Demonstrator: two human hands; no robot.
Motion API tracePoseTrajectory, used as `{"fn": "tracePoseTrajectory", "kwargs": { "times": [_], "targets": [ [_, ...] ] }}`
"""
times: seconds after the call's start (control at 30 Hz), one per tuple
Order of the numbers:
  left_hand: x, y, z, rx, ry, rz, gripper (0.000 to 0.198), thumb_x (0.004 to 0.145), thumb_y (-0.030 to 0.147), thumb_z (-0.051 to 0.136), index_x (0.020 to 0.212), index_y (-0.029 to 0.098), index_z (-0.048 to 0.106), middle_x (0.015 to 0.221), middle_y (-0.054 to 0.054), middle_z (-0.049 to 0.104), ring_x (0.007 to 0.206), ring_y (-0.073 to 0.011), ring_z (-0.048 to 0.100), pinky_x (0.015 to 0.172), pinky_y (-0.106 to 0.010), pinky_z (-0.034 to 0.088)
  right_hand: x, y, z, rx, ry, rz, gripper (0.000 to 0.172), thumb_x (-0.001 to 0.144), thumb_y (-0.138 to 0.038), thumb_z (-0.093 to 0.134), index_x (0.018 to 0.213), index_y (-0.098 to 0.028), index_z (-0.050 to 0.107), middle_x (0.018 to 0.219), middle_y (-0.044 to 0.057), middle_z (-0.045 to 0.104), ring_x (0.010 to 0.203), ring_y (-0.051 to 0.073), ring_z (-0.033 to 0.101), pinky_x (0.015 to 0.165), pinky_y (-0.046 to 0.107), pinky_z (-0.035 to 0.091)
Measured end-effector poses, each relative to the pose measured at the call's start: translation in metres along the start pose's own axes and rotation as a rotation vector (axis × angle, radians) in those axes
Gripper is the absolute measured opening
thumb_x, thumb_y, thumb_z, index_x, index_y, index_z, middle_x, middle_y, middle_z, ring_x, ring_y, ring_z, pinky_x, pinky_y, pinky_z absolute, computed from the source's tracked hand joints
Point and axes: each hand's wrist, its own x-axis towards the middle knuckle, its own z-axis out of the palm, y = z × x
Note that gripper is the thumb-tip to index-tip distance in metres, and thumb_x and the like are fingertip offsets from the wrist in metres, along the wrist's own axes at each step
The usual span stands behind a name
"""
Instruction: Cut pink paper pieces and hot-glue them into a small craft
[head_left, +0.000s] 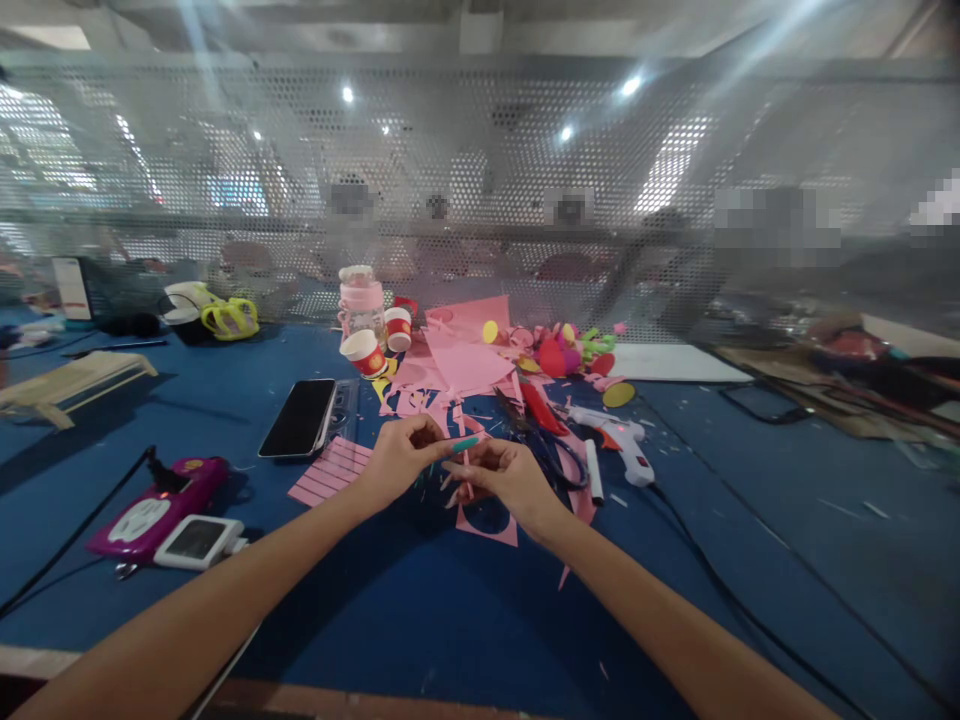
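My left hand [409, 455] is closed in a pinch, its thumb with a long teal nail pressed at the top of a narrow pink paper strip [466, 460]. From the other side, my right hand [514, 480] curls its fingers and thumb around the same strip, lower down. Fingers partly hide the strip. Beneath the hands lies a pink paper scrap [495, 525] with a round cut-out. Behind them spreads a heap of pink paper pieces [469, 362]. Red-handled pliers or cutters [541, 408] and dark-handled scissors [559, 455] lie close to my right hand.
A white glue gun [634, 455] with its cord lies at right beside a white stick [594, 472]. Left are a phone [300, 418], lined pink paper [330, 470], a purple case [161, 510] and a white device [199, 542]. Paper cups [364, 352] and a bottle [362, 300] stand behind.
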Motion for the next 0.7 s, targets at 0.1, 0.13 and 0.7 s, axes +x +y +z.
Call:
{"fn": "tracePoseTrajectory", "kwargs": {
  "times": [0.1, 0.13, 0.7],
  "targets": [
    [-0.0007, 0.0014, 0.0007, -0.020, 0.023, -0.008, 0.029, 0.062, 0.040, 0.065, 0.071, 0.014, 0.057, 0.061, 0.001, 0.055, 0.051, -0.0082, 0.047, 0.048, -0.020, 0.037, 0.0000, 0.0001, 0.0003, 0.000, -0.036, -0.003, 0.034, 0.050, -0.034, 0.076, 0.069, -0.014, 0.055, 0.058, 0.000, 0.063, 0.047, 0.014, 0.061, 0.052, 0.029, 0.053],
    [-0.0007, 0.0014, 0.0008, -0.031, 0.039, -0.016, 0.031, 0.061, 0.039, 0.066, 0.076, 0.014, 0.057, 0.063, 0.001, 0.056, 0.051, -0.0077, 0.048, 0.048, -0.020, 0.037, -0.0003, -0.0001, 0.0006, 0.005, -0.046, -0.002, 0.034, 0.051, -0.033, 0.075, 0.069, -0.014, 0.055, 0.058, 0.000, 0.063, 0.047, 0.015, 0.061, 0.052, 0.030, 0.053],
    [0.0034, 0.0061, 0.0020, -0.439, 0.034, -0.267, 0.048, 0.054, 0.029, 0.074, 0.097, 0.013, 0.059, 0.082, -0.004, 0.065, 0.050, -0.0057, 0.053, 0.039, -0.015, 0.037, -0.0011, -0.0021, 0.0048, -0.024, -0.055, 0.023, 0.031, 0.051, -0.034, 0.075, 0.065, -0.013, 0.058, 0.053, 0.000, 0.062, 0.046, 0.015, 0.062, 0.049, 0.026, 0.052]
  ]
}}
